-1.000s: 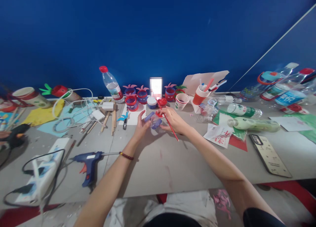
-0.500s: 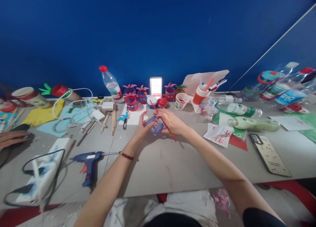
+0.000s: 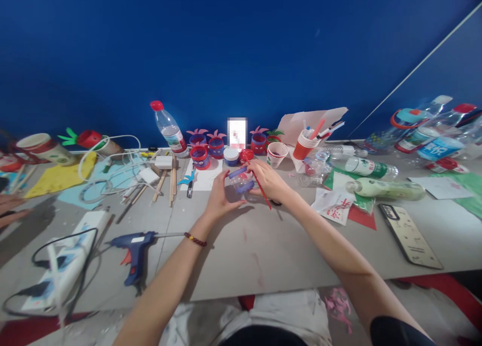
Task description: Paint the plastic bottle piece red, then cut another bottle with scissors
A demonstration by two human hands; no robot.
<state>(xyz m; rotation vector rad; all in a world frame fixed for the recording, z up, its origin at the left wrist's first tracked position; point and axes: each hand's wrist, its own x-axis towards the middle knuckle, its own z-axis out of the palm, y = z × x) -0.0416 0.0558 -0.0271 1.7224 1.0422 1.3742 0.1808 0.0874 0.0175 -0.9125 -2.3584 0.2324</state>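
Observation:
A clear plastic cup-shaped piece (image 3: 238,181) with purple-painted rims is tilted between my two hands, just above the table. My left hand (image 3: 221,198) is open at its left side, thumb stretched away below it; whether the fingertips touch the rim I cannot tell. My right hand (image 3: 268,179) grips a thin red paintbrush (image 3: 263,189) that slants down to the right, and its fingers also meet the right side of the piece. The brush's tip is hard to make out near the red paint jar (image 3: 246,156). Beside that jar is a white-lidded jar (image 3: 231,156).
Painted cups with paper leaves (image 3: 199,157) line the back, near a bottle (image 3: 169,130). A glue gun (image 3: 136,248) and power strip (image 3: 71,260) lie left, a phone (image 3: 410,235) right. A paper cup (image 3: 277,154) stands behind my right hand. Another person's hand (image 3: 13,210) shows far left.
My left thumb has come off the plastic piece and spread outward. The piece has turned, showing both rims, and the paintbrush has shifted slightly. The other person's hand has drawn back left.

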